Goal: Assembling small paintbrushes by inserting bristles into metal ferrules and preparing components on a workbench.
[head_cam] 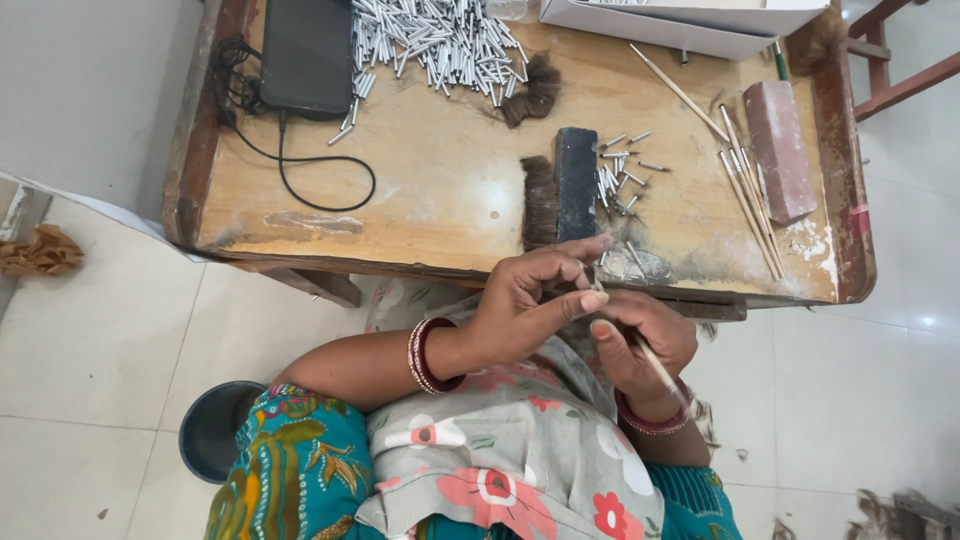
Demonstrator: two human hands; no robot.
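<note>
Your left hand point(525, 305), wrist bent, pinches a small silver metal tube point(596, 285) between thumb and fingers, at 6 o'clock off the worn wooden desk point(440, 180). At 3 o'clock of it, your right hand point(640, 340), fingers closed, grips a thin pale wooden stick point(662, 372).

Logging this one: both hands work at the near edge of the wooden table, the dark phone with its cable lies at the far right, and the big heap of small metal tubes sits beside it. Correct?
Not quite. The head view shows the dark phone with its cable at the table's far left, not right. The rest holds: the left hand and right hand work at the near edge, and the heap of metal tubes sits beside the phone.
</note>
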